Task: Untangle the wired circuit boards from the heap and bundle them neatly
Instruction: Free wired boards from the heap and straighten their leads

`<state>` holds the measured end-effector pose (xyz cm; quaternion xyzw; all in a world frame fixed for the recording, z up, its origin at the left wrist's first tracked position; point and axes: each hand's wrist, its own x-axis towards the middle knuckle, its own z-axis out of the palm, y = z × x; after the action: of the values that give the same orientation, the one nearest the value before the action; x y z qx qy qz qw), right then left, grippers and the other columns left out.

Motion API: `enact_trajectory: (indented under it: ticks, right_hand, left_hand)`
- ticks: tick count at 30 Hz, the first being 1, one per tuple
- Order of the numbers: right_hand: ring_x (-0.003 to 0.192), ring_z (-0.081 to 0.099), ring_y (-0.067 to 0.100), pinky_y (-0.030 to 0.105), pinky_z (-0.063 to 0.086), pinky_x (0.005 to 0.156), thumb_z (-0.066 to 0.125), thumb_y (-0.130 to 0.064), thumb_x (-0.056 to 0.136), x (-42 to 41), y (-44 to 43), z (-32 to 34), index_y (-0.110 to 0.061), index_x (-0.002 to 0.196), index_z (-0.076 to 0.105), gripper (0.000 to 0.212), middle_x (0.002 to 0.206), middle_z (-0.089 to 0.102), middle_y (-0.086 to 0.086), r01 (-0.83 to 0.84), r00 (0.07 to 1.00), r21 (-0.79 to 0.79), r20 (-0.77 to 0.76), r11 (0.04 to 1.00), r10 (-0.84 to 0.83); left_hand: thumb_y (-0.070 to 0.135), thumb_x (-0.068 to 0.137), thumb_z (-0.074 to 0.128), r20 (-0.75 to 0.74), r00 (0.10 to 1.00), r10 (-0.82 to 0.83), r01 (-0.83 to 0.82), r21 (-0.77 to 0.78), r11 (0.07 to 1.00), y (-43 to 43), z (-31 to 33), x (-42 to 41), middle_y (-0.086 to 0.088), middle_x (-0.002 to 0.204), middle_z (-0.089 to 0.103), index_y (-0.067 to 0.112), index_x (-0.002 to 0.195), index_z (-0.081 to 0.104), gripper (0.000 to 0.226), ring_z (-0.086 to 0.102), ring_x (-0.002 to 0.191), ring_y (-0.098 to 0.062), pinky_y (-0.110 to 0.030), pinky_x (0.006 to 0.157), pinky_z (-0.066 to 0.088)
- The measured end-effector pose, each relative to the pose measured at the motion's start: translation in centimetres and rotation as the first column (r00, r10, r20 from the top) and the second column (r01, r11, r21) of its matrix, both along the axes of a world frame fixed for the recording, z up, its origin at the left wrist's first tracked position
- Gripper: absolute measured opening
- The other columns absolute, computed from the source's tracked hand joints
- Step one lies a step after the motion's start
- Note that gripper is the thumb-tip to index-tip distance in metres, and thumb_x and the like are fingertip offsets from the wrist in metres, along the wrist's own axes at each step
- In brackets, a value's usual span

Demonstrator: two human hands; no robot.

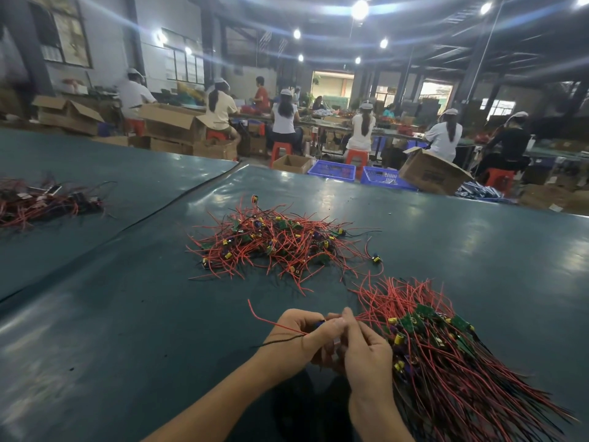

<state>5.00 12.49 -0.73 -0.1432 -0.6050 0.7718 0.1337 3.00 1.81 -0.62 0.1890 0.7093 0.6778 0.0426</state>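
Observation:
A tangled heap [274,244] of small green circuit boards with red and black wires lies mid-table. To its right and nearer me spreads a combed bundle [446,349] of the same boards, wires fanned toward the lower right. My left hand [302,336] grips one wired board [320,323] whose red and black wires trail out to the left. My right hand [363,349] meets it, fingers pinching the same board, just left of the bundle. The board itself is mostly hidden between my fingers.
The dark green table [127,330] stretches around, with a seam running diagonally at left. Another pile of wired parts [44,202] sits at far left. Beyond the table's far edge are cardboard boxes [433,173], blue crates [331,170] and seated workers.

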Motion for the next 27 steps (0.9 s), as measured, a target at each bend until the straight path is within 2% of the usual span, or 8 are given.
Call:
enact_trajectory:
  ticks: [3, 5, 8, 11, 14, 17, 21, 27]
  right_hand:
    - [0.038, 0.035, 0.007, 0.02, 0.031, 0.038, 0.057, -0.026, 0.097, -0.9, 1.9, 0.0, -0.011, 0.074, 0.075, 0.034, 0.053, 0.044, 0.001, 0.08, 0.996, -0.109, 0.034, 0.991, -0.077]
    - [0.036, 0.026, 0.003, 0.017, 0.024, 0.033, 0.055, -0.024, 0.098, -1.4, 3.1, 0.0, -0.006, 0.08, 0.072, 0.03, 0.055, 0.037, -0.002, 0.129, 0.992, -0.184, 0.022, 0.974, -0.127]
    - [0.034, 0.027, 0.002, 0.016, 0.023, 0.031, 0.056, -0.022, 0.099, -1.6, 3.8, -0.1, -0.005, 0.081, 0.071, 0.029, 0.053, 0.042, -0.005, 0.142, 0.989, -0.259, -0.011, 0.955, -0.149]
    - [0.035, 0.027, 0.003, 0.016, 0.024, 0.032, 0.056, -0.022, 0.098, -1.5, 3.7, -0.2, -0.006, 0.08, 0.071, 0.029, 0.054, 0.046, -0.007, 0.118, 0.989, -0.281, -0.052, 0.952, -0.138]
    - [0.037, 0.026, 0.004, 0.017, 0.024, 0.033, 0.056, -0.024, 0.098, -1.3, 3.6, -0.1, -0.008, 0.076, 0.074, 0.032, 0.057, 0.047, -0.006, 0.085, 0.986, -0.274, -0.116, 0.958, -0.12]
    - [0.038, 0.025, 0.004, 0.017, 0.024, 0.033, 0.056, -0.025, 0.097, -0.9, 3.3, -0.1, -0.01, 0.074, 0.077, 0.035, 0.056, 0.043, -0.006, 0.071, 0.983, -0.253, -0.149, 0.965, -0.111]
    - [0.038, 0.025, 0.004, 0.017, 0.022, 0.033, 0.056, -0.024, 0.097, -0.7, 3.3, 0.0, -0.009, 0.08, 0.075, 0.029, 0.057, 0.042, -0.004, 0.114, 0.98, -0.242, -0.131, 0.963, -0.149]
    - [0.039, 0.023, 0.004, 0.017, 0.021, 0.034, 0.059, -0.021, 0.096, -0.6, 3.4, 0.1, -0.012, 0.078, 0.075, 0.025, 0.054, 0.039, -0.006, 0.147, 0.978, -0.229, -0.114, 0.962, -0.177]
  left_hand:
    - [0.017, 0.095, 0.059, 0.025, 0.999, -0.043, 0.043, -0.015, 0.999, -0.3, 0.3, 0.0, 0.0, 0.048, 0.057, 0.017, 0.051, 0.059, 0.044, 0.055, 0.045, -0.013, -0.02, 0.051, 0.044]
    - [0.021, 0.094, 0.062, 0.035, 0.997, -0.067, 0.067, -0.01, 0.998, -0.6, 0.6, 0.0, 0.0, 0.047, 0.057, 0.016, 0.051, 0.058, 0.043, 0.056, 0.044, -0.014, -0.02, 0.051, 0.045]
    - [0.031, 0.087, 0.063, 0.037, 0.998, -0.051, 0.051, 0.008, 0.999, -0.7, 0.8, -0.1, -0.002, 0.046, 0.056, 0.015, 0.049, 0.057, 0.041, 0.055, 0.042, -0.014, -0.021, 0.05, 0.045]
    - [0.042, 0.084, 0.068, 0.072, 0.996, 0.053, -0.057, 0.051, 0.997, -0.9, 0.7, -0.4, -0.006, 0.048, 0.058, 0.016, 0.047, 0.058, 0.046, 0.052, 0.043, -0.014, -0.021, 0.05, 0.043]
    - [0.051, 0.075, 0.063, 0.134, 0.984, 0.117, -0.125, 0.059, 0.99, -1.0, 0.7, -0.7, -0.009, 0.062, 0.069, 0.015, 0.057, 0.067, 0.04, 0.056, 0.047, -0.013, -0.023, 0.051, 0.046]
    - [0.055, 0.073, 0.063, 0.197, 0.971, 0.133, -0.147, 0.057, 0.988, -1.1, 0.5, -0.7, -0.01, 0.076, 0.075, 0.01, 0.072, 0.071, 0.046, 0.061, 0.051, -0.013, -0.022, 0.052, 0.048]
    - [0.053, 0.074, 0.066, 0.312, 0.946, 0.086, -0.127, 0.114, 0.985, -1.1, 0.5, -0.9, -0.012, 0.084, 0.076, 0.008, 0.081, 0.071, 0.045, 0.064, 0.054, -0.013, -0.02, 0.052, 0.048]
    - [0.035, 0.066, 0.076, 0.388, 0.921, -0.035, -0.13, 0.391, 0.911, -1.4, 0.7, -1.1, -0.014, 0.087, 0.074, 0.013, 0.073, 0.074, 0.023, 0.063, 0.055, -0.01, -0.018, 0.051, 0.049]
